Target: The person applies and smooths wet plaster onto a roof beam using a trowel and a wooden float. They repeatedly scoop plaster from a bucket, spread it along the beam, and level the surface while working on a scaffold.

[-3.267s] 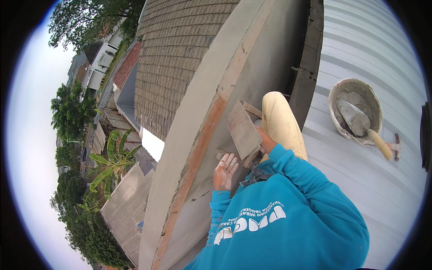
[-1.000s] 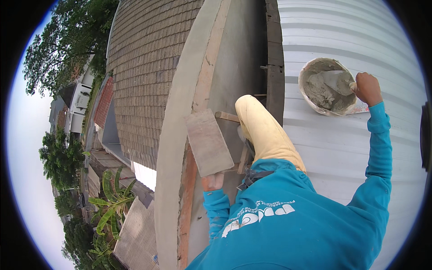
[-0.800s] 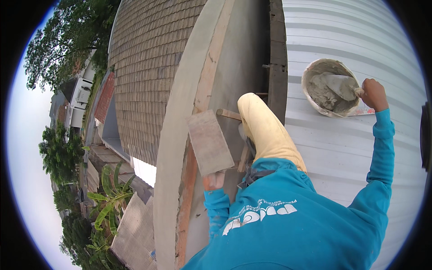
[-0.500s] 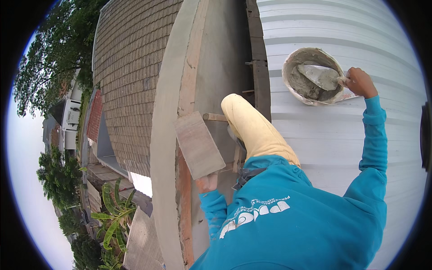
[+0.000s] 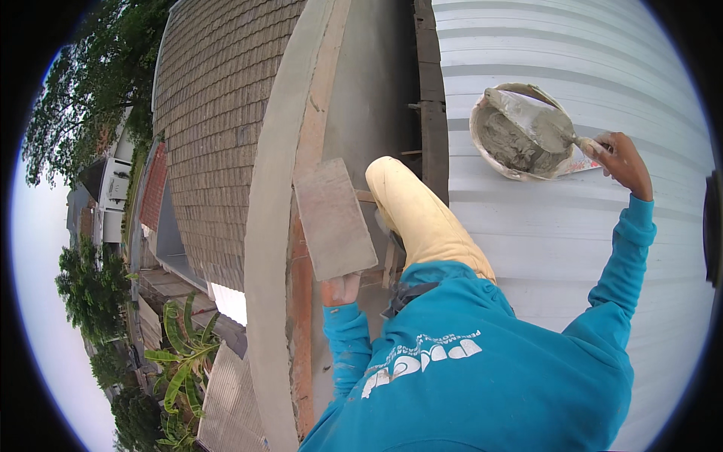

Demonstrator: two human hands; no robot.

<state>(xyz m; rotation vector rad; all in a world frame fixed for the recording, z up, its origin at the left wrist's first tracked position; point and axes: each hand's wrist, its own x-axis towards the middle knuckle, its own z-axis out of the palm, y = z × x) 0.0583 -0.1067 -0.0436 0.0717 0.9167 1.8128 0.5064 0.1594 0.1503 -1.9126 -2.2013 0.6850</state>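
Note:
My right hand [image 5: 625, 162] is closed round the handle of a trowel [image 5: 544, 120]. Its broad blade, smeared with grey, lies tilted over the mouth of a round bucket [image 5: 477, 142]. Wet grey mortar [image 5: 512, 143] fills much of that bucket, below the blade. At the left, a flat rectangular mortar board [image 5: 335, 218] is held out over the wall edge by my left hand [image 5: 343, 289]. The board's top carries only a thin grey stain. Most of my left fingers are hidden beneath it.
A wall top [image 5: 269, 226] with a grey plastered band and an exposed brick-coloured edge runs along my left. Beyond it are a tiled roof [image 5: 218, 120] and trees, far below. White corrugated metal roofing [image 5: 557, 233] spreads right. A dark gap [image 5: 407, 75] lies beside a timber edge [image 5: 434, 113].
The trowel blade has turned and lifted against the bucket's far rim as my right hand shifted right and down. The mortar board has swung to a more upright slant.

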